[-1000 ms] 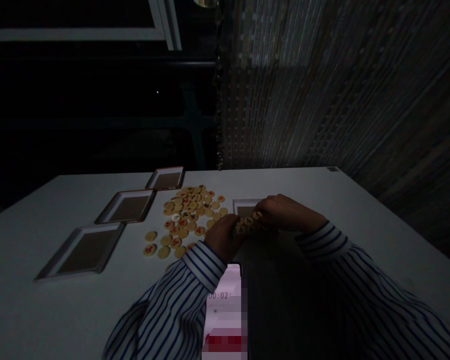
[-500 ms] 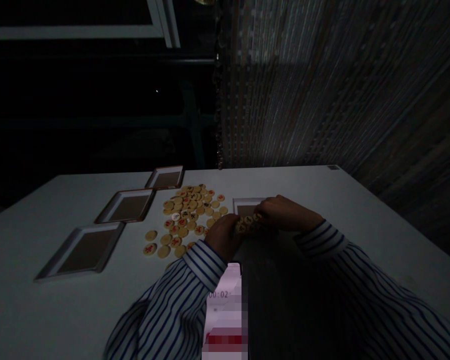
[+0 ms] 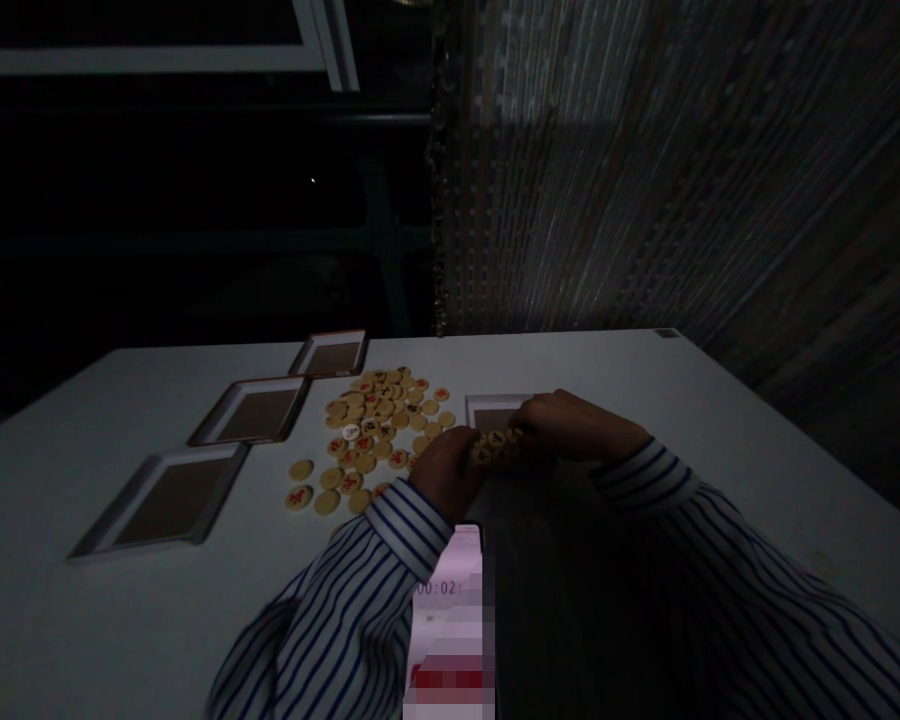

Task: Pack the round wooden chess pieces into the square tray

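Note:
Several round wooden Chinese chess pieces (image 3: 496,440) are bunched between my two hands, some with dark characters facing up. My left hand (image 3: 448,467) is closed against their left side. From the right, my right hand (image 3: 559,425) has its fingers curled onto the other end of the bunch. Behind the hands lies a shallow tray (image 3: 487,400), partly covered by them. A loose heap of chess pieces (image 3: 379,410), with red or dark characters or blank faces, spreads left of my left hand.
Three shallow trays, a near one (image 3: 172,500), a middle one (image 3: 262,412) and a far one (image 3: 334,353), line the left of the white table (image 3: 37,480). A lit phone (image 3: 450,600) showing a timer lies under my left forearm. A bead curtain (image 3: 570,180) hangs behind.

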Tool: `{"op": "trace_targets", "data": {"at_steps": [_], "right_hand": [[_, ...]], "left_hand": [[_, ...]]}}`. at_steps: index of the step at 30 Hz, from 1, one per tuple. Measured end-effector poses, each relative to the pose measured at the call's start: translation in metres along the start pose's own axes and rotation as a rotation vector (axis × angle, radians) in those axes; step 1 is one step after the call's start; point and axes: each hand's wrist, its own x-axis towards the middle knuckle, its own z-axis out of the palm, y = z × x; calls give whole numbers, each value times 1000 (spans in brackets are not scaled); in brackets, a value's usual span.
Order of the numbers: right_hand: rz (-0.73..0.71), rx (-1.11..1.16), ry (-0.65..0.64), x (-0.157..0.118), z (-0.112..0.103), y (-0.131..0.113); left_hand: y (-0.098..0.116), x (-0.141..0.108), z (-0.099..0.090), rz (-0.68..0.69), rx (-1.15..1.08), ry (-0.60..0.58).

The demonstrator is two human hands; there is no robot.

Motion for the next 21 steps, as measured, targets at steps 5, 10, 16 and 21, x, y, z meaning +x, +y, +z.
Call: {"op": "trace_targets", "data": {"at_steps": [5,10,16,21], "right_hand": [[21,-14,-64,-1,-5,-2],[11,16,-61,-1,-5,-2],[5,29,-59,-1,-4,-2],[4,41,-72,-1,-4,-2]], "left_hand": [[-1,0,0,11,24,-13],[-3,-1,2,22,39,-8],[-4,-1,3,30,29,4],[-5,0,3,36,20,12]]}}
